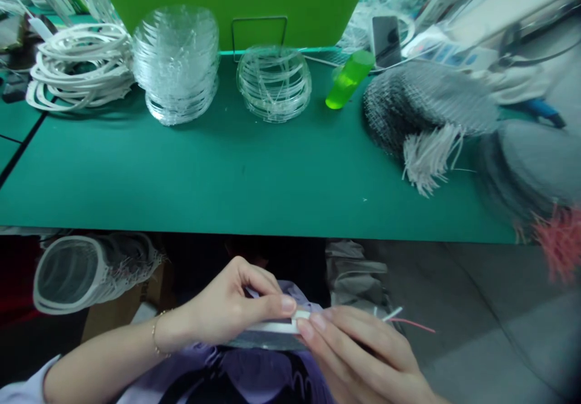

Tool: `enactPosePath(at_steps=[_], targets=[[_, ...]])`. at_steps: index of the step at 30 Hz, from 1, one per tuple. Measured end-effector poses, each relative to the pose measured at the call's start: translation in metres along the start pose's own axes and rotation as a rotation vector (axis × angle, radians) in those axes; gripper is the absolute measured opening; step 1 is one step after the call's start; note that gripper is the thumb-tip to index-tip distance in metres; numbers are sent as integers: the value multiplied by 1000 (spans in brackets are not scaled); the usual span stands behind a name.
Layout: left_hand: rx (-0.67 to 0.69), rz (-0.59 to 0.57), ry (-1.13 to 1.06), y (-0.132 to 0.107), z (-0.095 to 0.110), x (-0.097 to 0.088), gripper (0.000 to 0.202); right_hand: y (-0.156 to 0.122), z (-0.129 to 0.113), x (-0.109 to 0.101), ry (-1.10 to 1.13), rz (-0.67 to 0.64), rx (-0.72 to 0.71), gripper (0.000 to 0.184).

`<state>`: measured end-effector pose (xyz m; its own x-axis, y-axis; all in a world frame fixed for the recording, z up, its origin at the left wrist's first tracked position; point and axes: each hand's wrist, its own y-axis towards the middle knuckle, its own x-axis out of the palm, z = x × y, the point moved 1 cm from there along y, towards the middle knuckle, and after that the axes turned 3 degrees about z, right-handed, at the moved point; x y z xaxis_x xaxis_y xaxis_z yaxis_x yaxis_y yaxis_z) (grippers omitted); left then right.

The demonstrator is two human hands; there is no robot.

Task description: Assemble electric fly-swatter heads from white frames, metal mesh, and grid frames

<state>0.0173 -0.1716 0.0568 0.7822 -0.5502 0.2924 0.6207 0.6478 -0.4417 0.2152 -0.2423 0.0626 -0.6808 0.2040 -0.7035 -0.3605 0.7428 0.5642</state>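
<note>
Close to my body, below the table's front edge, both hands meet on a white-rimmed piece (276, 327) with a greyish, see-through face. My left hand (240, 307) is closed on it from the left, thumb pressed along the white rim. From the right, my right hand (358, 343) pinches the rim between thumb and fingertips, close beside the left thumb. A red wire (415, 324) and a short white wire (393, 314) stick out past my right hand. Much of the piece is hidden behind my fingers.
On the green table (272, 174) stand stacked clear discs (177, 65), clear rings (274, 83), coiled white tubing (82, 68), a green cylinder (349, 80), a phone (385, 40) and grey mesh discs (422, 101). Darker discs with red wires (544, 162) sit right. White-rimmed rings (70, 274) lie lower left.
</note>
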Motion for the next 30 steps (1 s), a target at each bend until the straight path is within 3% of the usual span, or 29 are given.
enactPosePath(at_steps=[3, 6, 11, 15, 18, 21, 25, 30], targets=[[84, 42, 42, -2, 2, 1, 35, 3, 2, 4, 19, 59, 62, 41], [255, 86, 105, -7, 3, 5, 23, 11, 6, 3, 95, 67, 140, 36], [538, 280, 413, -14, 3, 9, 18, 33, 14, -8, 178, -166, 222, 20], [715, 210, 781, -18, 16, 8, 11, 51, 18, -20, 118, -443, 96, 24], [701, 51, 935, -19, 30, 4, 8, 60, 22, -23, 145, -620, 9, 28], [624, -52, 859, -17, 36, 2, 15, 62, 27, -20, 287, -677, 8, 27], [520, 18, 619, -8, 28, 4, 21, 59, 30, -16, 411, -643, 98, 24], [518, 63, 620, -9, 33, 0, 15, 60, 36, -28, 240, -635, 98, 31]])
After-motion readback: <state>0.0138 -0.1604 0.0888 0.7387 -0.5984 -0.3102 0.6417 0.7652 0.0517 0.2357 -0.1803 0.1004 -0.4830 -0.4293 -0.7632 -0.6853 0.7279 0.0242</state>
